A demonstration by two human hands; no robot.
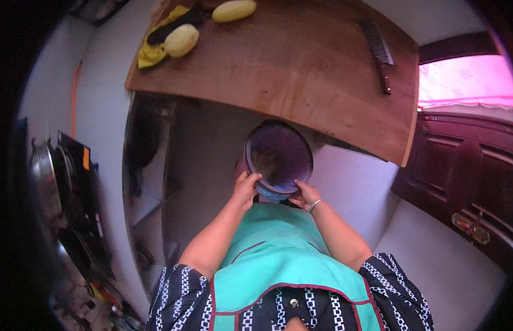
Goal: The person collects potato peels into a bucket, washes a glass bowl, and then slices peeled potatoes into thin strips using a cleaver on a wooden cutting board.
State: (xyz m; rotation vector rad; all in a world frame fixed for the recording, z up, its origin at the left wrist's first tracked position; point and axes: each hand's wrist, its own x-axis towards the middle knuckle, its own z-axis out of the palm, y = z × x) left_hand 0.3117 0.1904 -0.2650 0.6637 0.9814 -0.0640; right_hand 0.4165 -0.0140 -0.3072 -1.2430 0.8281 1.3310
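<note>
Left hand (246,188) and right hand (307,196) around near rim (277,191), bucket (286,157) beyond

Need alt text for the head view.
A left hand and right hand hold a dark round bucket by its rim, in front of a green apron. Beyond, a wooden tabletop bears two pale oblong vegetables and, at right, a large knife.

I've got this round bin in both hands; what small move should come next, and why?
I'd probably ease the bin slightly toward the green apron: in this view its far rim appears close to the front edge of the tabletop, though I can't tell whether they touch. The left hand and right hand both grip its near rim.
</note>
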